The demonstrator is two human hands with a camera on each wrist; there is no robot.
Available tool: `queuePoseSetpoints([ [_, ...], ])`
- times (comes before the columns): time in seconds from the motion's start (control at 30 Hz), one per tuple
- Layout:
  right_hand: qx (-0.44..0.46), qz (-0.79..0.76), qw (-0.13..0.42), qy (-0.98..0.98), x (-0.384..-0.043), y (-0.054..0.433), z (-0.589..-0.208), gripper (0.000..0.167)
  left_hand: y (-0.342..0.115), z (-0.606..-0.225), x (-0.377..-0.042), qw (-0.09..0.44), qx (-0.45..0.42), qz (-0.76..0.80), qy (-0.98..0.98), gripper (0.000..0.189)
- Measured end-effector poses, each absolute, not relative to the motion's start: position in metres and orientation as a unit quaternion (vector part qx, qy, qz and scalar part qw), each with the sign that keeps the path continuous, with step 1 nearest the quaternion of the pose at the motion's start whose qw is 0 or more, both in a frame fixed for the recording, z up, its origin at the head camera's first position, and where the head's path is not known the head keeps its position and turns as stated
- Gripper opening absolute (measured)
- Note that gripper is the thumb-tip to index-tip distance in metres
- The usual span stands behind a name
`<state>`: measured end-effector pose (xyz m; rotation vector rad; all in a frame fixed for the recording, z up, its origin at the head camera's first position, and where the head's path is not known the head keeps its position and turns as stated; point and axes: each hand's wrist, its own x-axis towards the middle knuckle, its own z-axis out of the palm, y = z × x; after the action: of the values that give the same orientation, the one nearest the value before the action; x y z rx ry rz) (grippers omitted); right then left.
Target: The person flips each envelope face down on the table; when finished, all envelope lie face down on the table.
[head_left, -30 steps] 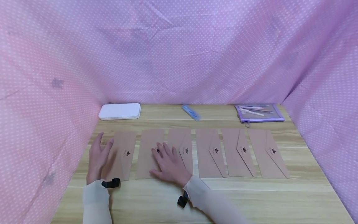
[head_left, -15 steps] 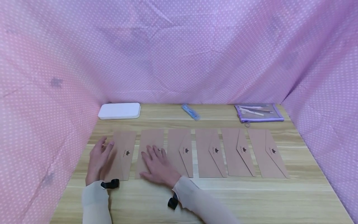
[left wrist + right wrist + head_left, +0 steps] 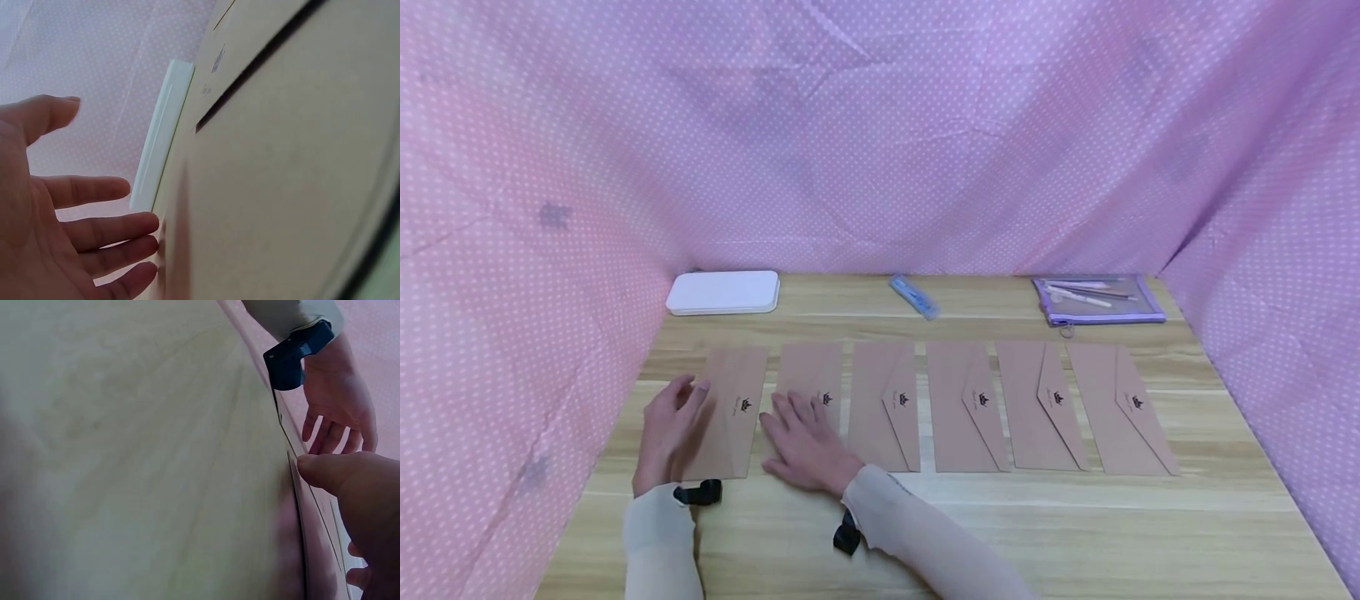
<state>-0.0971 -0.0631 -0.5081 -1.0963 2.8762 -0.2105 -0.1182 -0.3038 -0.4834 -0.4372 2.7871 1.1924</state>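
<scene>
Several brown paper envelopes with pointed flaps and a small crown print lie side by side in a row in the head view. My left hand (image 3: 666,425) is at the left edge of the leftmost envelope (image 3: 730,433), thumb over it. In the left wrist view the fingers (image 3: 115,231) are extended and apart, holding nothing, beside that envelope. My right hand (image 3: 808,450) rests palm down with fingers spread on the second envelope (image 3: 811,362), covering its lower half. Its thumb (image 3: 331,470) shows close to the paper's edge in the right wrist view. The third envelope (image 3: 868,408) lies just right of this hand.
At the back left stands a white flat case (image 3: 724,293). A blue packet (image 3: 914,297) lies at the back middle, and a purple-edged zip pouch (image 3: 1101,315) with pens at the back right. Pink dotted cloth (image 3: 880,150) hangs around the wooden table (image 3: 1075,542).
My right hand has slid left, from between the second and third envelopes to the second one's left edge. The left hand's fingers have dropped slightly. The envelopes stay in place.
</scene>
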Motion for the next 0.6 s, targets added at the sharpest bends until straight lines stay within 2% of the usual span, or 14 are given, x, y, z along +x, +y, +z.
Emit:
queuePoseSetpoints([
  [0.27, -0.349, -0.073, 0.061, 0.932, -0.100, -0.076, -0.510, 0.068, -0.300, -0.482, -0.118, 0.055, -0.158, 0.371, 0.913, 0.073],
  [0.6, -0.363, -0.049, 0.050, 0.929, -0.099, -0.081, -0.509, 0.064, -0.301, -0.482, -0.118, 0.076, -0.151, 0.370, 0.913, 0.067],
])
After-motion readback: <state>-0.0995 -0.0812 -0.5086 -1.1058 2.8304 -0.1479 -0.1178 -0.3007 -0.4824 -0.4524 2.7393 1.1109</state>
